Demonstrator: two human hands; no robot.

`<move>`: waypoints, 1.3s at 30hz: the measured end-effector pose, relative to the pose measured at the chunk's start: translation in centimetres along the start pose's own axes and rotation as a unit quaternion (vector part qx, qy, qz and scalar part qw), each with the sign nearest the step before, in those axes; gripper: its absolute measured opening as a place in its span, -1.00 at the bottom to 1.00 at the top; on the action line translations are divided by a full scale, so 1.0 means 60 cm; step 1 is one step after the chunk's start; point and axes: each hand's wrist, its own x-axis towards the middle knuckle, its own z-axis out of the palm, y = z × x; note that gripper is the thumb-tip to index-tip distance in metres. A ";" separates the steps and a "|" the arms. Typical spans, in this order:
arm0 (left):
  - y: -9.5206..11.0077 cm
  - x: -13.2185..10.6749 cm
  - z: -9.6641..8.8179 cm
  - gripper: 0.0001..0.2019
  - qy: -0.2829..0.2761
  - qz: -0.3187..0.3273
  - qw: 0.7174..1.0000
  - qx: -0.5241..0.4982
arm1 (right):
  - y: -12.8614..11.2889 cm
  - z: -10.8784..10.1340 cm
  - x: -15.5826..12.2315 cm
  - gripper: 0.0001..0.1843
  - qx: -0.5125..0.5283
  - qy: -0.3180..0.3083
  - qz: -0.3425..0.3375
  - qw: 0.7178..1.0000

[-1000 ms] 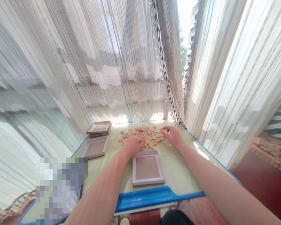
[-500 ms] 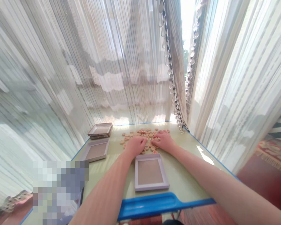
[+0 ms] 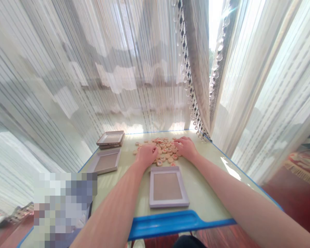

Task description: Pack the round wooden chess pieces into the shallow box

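Observation:
Several round wooden game pieces (image 3: 166,150) with red and dark marks lie heaped at the far middle of a pale green table (image 3: 209,193). My left hand (image 3: 146,155) rests on the left side of the heap, fingers curled down over the pieces. My right hand (image 3: 186,148) lies on the right side of the heap, fingers bent over the pieces. Whether either hand grips a piece is hidden. A shallow grey tray (image 3: 167,186) with a brown floor sits just in front of the heap, between my forearms.
A second grey tray (image 3: 105,161) lies at the left, with a stack of similar trays (image 3: 111,138) behind it. The table has a blue rim with a blue handle part (image 3: 167,222) at the near edge. Sheer curtains hang close around the far and right sides.
My hands moved apart a little on the heap; the right one shifted back to the right side. The view tilted slightly.

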 end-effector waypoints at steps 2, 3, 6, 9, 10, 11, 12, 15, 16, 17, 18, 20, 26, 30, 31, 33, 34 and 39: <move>0.004 -0.002 0.000 -0.69 0.005 0.006 1.000 -0.002 | 0.015 -0.005 0.003 -0.67 -0.038 0.008 0.042 0.998; 0.006 -0.003 -0.001 -0.70 0.007 0.012 1.000 -0.007 | 0.021 -0.007 0.004 -0.65 -0.042 0.003 0.058 0.997; 0.017 -0.007 -0.006 -0.72 0.007 0.044 0.998 -0.035 | 0.029 -0.008 0.002 -0.62 -0.031 -0.026 0.046 0.998; 0.025 -0.013 -0.015 -0.70 -0.015 0.060 0.996 -0.058 | 0.028 -0.004 0.000 -0.64 -0.033 -0.063 -0.008 0.997; 0.026 -0.015 -0.019 -0.70 -0.029 0.060 0.996 -0.063 | 0.027 -0.002 0.000 -0.65 -0.039 -0.072 -0.016 0.996; 0.028 -0.017 -0.023 -0.71 -0.049 0.059 0.995 -0.069 | 0.027 -0.002 0.000 -0.65 -0.046 -0.078 -0.017 0.996; 0.028 -0.020 -0.029 -0.74 -0.074 0.058 0.993 -0.075 | 0.028 -0.002 0.000 -0.65 -0.052 -0.080 -0.014 0.995; 0.031 -0.027 -0.050 -0.83 -0.149 0.043 0.983 -0.096 | 0.030 -0.003 0.003 -0.63 -0.059 -0.063 0.003 0.996; 0.032 -0.029 -0.057 -0.85 -0.167 0.037 0.980 -0.102 | 0.030 -0.003 0.004 -0.63 -0.056 -0.057 0.004 0.997; 0.032 -0.030 -0.064 -0.87 -0.181 0.032 0.977 -0.105 | 0.030 -0.003 0.004 -0.63 -0.053 -0.054 0.002 0.997; 0.032 -0.032 -0.070 -0.87 -0.195 0.029 0.975 -0.105 | 0.029 -0.002 0.004 -0.63 -0.048 -0.054 -0.006 0.997; 0.030 -0.035 -0.078 -0.87 -0.225 0.027 0.969 -0.101 | 0.026 0.000 0.002 -0.63 -0.041 -0.066 -0.039 0.996; 0.027 -0.039 -0.079 -0.81 -0.286 0.035 0.952 -0.106 | 0.016 -0.004 -0.003 -0.62 -0.052 -0.096 -0.080 0.991; 0.038 -0.042 -0.070 -0.81 -0.273 0.056 0.955 -0.102 | 0.012 -0.012 -0.004 -0.66 -0.066 -0.087 -0.056 0.992; 0.041 -0.042 -0.067 -0.81 -0.267 0.061 0.956 -0.101 | 0.012 -0.012 -0.005 -0.67 -0.065 -0.087 -0.054 0.993; 0.047 -0.043 -0.059 -0.80 -0.249 0.068 0.961 -0.103 | 0.012 -0.012 -0.006 -0.68 -0.060 -0.089 -0.057 0.993; 0.049 -0.043 -0.055 -0.80 -0.240 0.071 0.963 -0.103 | 0.012 -0.011 -0.006 -0.67 -0.056 -0.094 -0.061 0.992; 0.054 -0.041 -0.049 -0.78 -0.215 0.064 0.968 -0.116 | 0.014 -0.009 -0.005 -0.62 -0.056 -0.109 -0.073 0.990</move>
